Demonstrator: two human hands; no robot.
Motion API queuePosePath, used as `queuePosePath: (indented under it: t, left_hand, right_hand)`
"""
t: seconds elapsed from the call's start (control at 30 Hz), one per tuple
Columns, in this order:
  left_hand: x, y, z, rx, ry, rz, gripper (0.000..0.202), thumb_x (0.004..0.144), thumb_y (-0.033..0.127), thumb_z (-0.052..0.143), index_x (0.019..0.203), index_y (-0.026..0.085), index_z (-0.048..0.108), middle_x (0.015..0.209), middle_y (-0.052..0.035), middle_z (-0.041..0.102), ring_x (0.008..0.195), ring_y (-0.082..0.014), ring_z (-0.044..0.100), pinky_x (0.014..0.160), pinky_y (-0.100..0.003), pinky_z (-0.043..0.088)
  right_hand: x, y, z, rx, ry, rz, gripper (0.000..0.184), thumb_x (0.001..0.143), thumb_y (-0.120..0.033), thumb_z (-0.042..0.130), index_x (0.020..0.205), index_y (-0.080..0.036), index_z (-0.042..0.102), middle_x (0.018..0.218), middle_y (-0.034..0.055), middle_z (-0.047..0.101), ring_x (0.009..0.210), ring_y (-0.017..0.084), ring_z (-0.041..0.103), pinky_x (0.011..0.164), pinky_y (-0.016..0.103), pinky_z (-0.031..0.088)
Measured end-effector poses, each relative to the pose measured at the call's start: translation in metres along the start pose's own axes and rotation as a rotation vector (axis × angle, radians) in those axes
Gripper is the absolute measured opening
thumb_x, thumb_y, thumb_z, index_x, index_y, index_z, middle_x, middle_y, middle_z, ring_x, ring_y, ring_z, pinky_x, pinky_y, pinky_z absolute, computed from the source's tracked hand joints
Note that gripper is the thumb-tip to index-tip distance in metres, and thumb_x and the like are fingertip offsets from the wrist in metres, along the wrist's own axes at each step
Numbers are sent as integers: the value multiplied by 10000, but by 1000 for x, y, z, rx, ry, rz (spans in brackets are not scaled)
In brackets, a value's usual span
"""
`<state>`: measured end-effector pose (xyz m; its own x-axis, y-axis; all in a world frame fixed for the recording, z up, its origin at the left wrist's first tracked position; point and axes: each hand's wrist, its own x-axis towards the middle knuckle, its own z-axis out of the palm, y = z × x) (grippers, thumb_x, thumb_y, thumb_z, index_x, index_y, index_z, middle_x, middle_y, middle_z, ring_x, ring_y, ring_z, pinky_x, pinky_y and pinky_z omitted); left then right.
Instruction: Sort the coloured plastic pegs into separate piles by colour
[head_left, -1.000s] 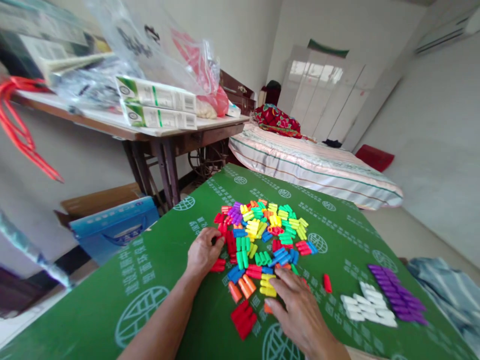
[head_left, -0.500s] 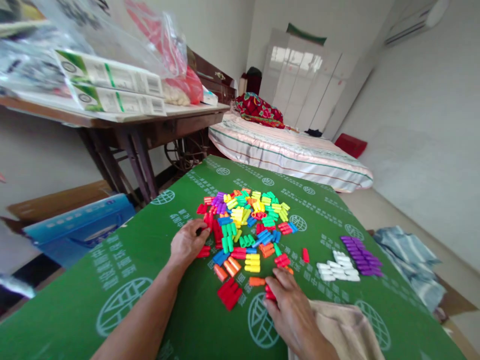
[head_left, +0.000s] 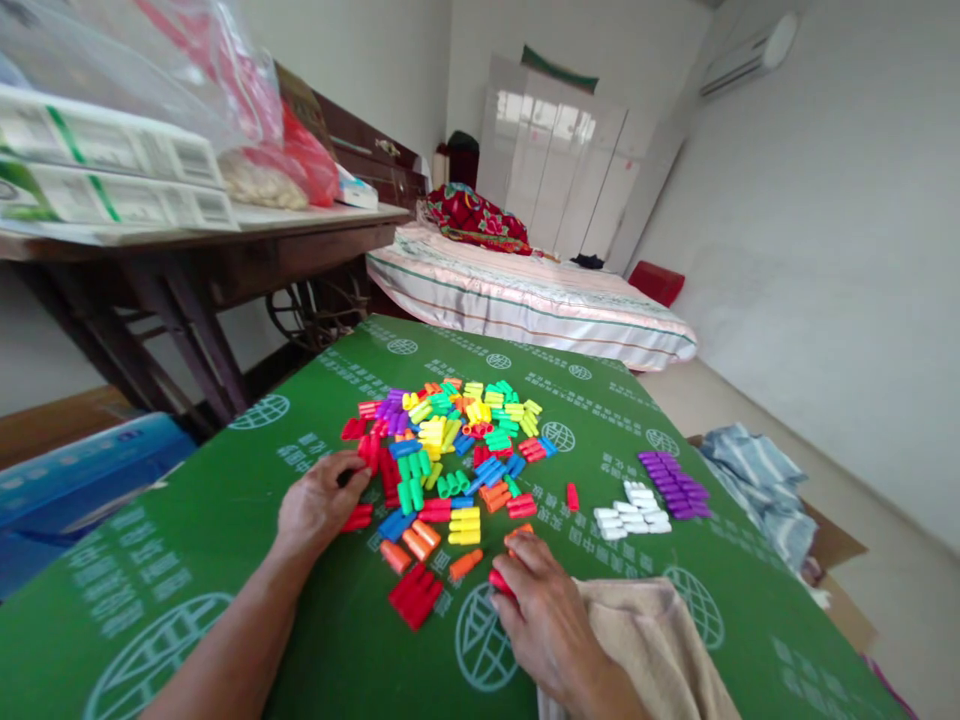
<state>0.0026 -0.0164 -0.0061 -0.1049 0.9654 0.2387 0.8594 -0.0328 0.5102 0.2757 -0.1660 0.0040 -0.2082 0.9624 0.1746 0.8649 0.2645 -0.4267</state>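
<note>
Small coloured plastic tubes lie in a loose pile, many joined side by side in short rows. At the pile's left edge my left hand [head_left: 319, 503] is closed, thumb and index finger pinched at a red tube row [head_left: 369, 452]. Beside it are more red tubes [head_left: 389, 478] and green tubes [head_left: 411, 482]. My right hand [head_left: 547, 610] is curled low over the table, a red tube [head_left: 500, 582] showing between its thumb and fingers. An orange tube [head_left: 517, 536] touches its fingertips. Another orange tube [head_left: 466, 565] and a red row [head_left: 415, 597] lie to its left.
Rows of white tubes [head_left: 632, 513] and purple tubes [head_left: 673, 486] lie at the right on the green table [head_left: 315, 620]. A beige cloth [head_left: 637, 640] sits by my right forearm. Left stands a desk [head_left: 300, 238] with boxes and bags; a bed [head_left: 525, 290] is beyond.
The view has swung right, so everything sits further left. The orange tube left of my right hand has turned to a slant. My left hand stays at the red tubes.
</note>
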Motion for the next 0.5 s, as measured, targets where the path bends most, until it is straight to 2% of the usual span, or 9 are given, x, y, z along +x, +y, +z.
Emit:
queuePosePath:
  t: [0.13, 0.23, 0.37, 0.5]
  left_hand:
    - [-1, 4, -4, 23, -30, -30, 291, 790, 370, 467, 944, 207, 651, 1174, -47, 626, 969, -215, 610, 829, -309, 470]
    - [0, 6, -5, 32, -51, -31, 284, 789, 360, 470, 941, 203, 651, 1185, -51, 622, 996, -217, 599, 842, -312, 459]
    - [1, 6, -5, 42, -41, -26, 299, 785, 377, 464, 935, 204, 656, 1179, -51, 625, 965, -217, 602, 808, -307, 462]
    - [3, 4, -3, 50, -9, -19, 300, 773, 391, 469, 915, 209, 661, 1155, -42, 637, 920, -207, 610, 770, -289, 465]
  right_hand:
    - [-5, 12, -9, -26, 67, 0, 236, 838, -193, 494, 1020, -218, 642, 1171, 63, 586, 1148, 208, 491, 1004, 341, 392]
    - [-3, 35, -18, -118, 102, 79, 291, 784, -122, 506, 1029, -201, 642, 1158, 72, 597, 1148, 225, 485, 1008, 361, 380]
    - [1, 75, -35, -267, 68, 193, 359, 757, -96, 491, 1075, -183, 635, 1174, 100, 591, 1197, 256, 442, 1011, 400, 359]
    - [6, 107, -55, -385, 0, 260, 466, 722, -66, 497, 1163, -172, 603, 1308, 130, 498, 1307, 306, 309, 1021, 458, 309]
